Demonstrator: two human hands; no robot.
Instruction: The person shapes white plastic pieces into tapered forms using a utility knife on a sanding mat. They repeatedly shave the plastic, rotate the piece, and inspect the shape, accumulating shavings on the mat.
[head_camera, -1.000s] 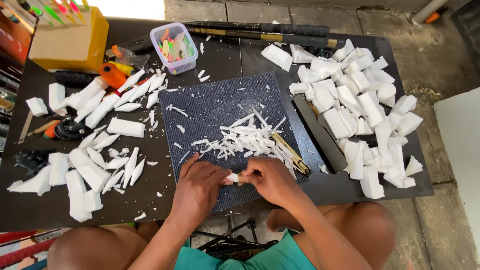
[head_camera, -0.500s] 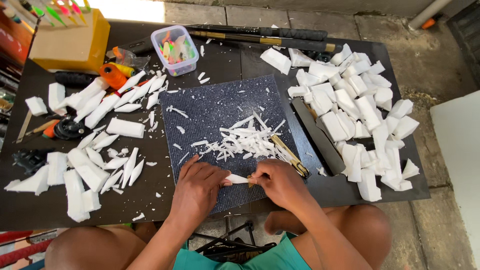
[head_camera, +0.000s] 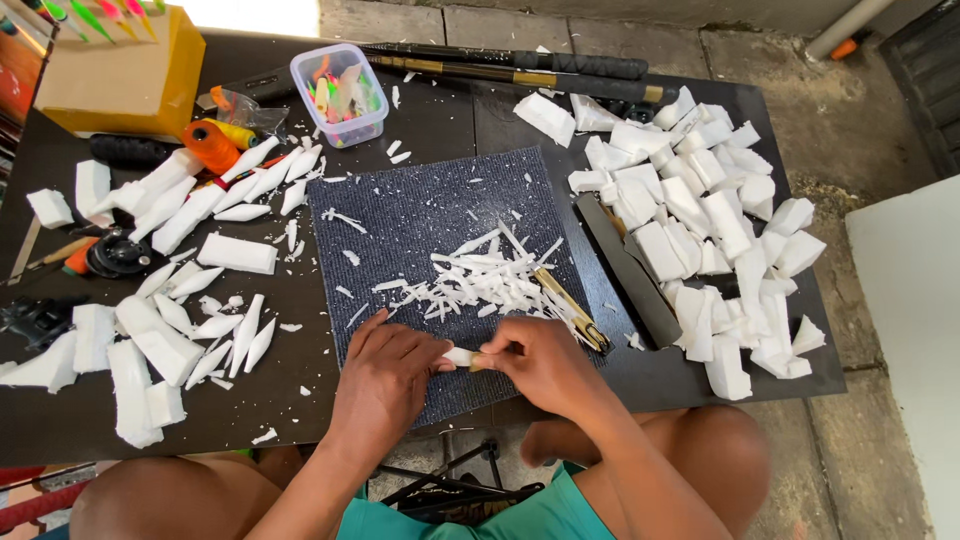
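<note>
- Head view looks down on a dark table (head_camera: 420, 110) where the left hand (head_camera: 385, 380) pinches a small white foam piece (head_camera: 461, 356), fingers clamped on one end; the piece sits at the near edge of the grey mat (head_camera: 420, 230).
- Right hand (head_camera: 540, 365) is closed round something at the piece's other end; the tool itself is hidden in the fist, so what it is cannot be told.
- Judging by the heap of white shavings (head_camera: 490, 280) just beyond the hands, the step looks like trimming the piece to shape; the next stroke calls for a firm pinch and a cut directed away from the left fingers.
- Room is tight: the table's near edge lies directly under the wrists, a brass-handled knife (head_camera: 570, 305) rests just right of the shavings, and foam blocks (head_camera: 700, 220) crowd the right side while shaped foam pieces (head_camera: 190, 320) fill the left.
</note>
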